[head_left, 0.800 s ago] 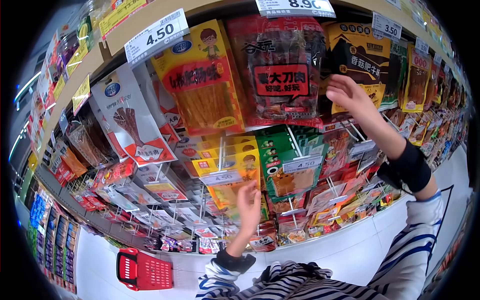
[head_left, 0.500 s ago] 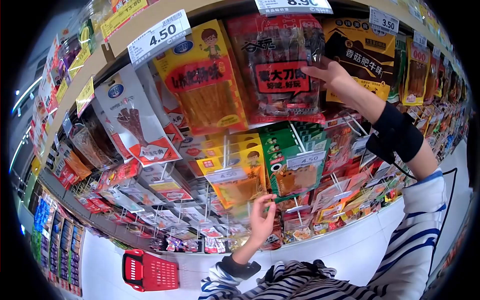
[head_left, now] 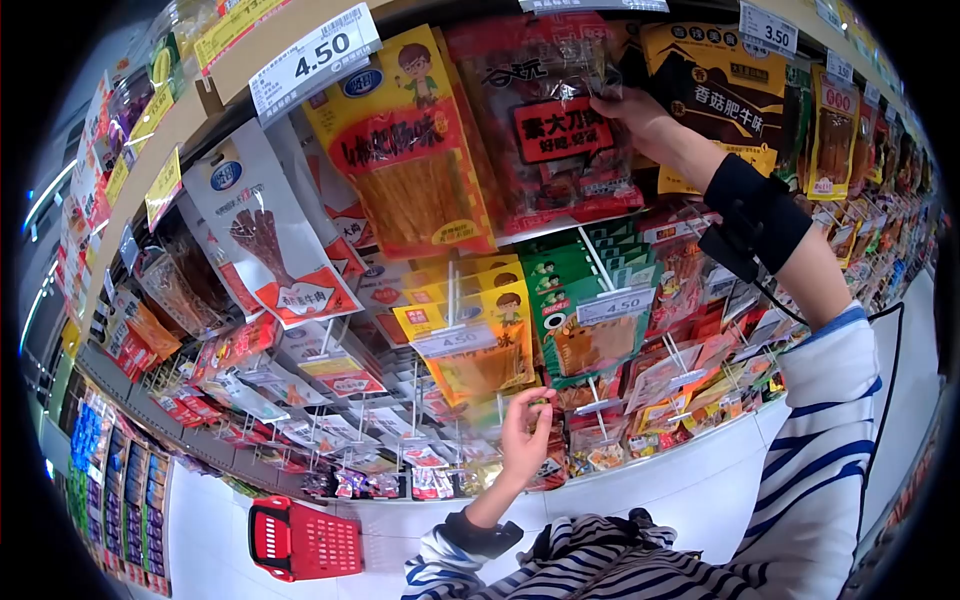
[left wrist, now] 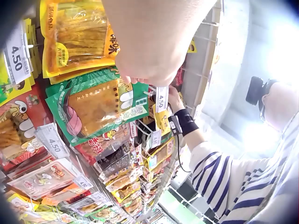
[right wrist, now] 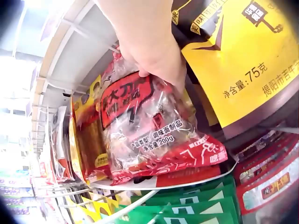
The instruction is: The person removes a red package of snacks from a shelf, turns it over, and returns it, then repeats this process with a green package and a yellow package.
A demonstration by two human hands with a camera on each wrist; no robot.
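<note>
My right hand [head_left: 635,112] is up high with its fingers curled round the upper edge of the red snack packet [head_left: 560,130], gripping it where it hangs in the top row of the rack; in the right wrist view the same right hand [right wrist: 149,51] clamps that red snack packet [right wrist: 149,135], whose clear front shows dark strips and whose lower edge tilts out from the packets behind it. Just beside the red snack packet, on its right, hangs a black and yellow packet [head_left: 720,105], and on its left a yellow packet [head_left: 410,150] under a 4.50 price tag [head_left: 315,62]. Directly below the red snack packet sits a row of green packets [head_left: 580,315] on a hook. My left hand [head_left: 525,435] is lower still, well below the red snack packet, fingers bent and pinched together at the foot of the yellow packets [head_left: 480,345] there; I cannot tell whether they actually hold anything. Far below the red snack packet, on the white floor, stands a red shopping basket [head_left: 300,540].
</note>
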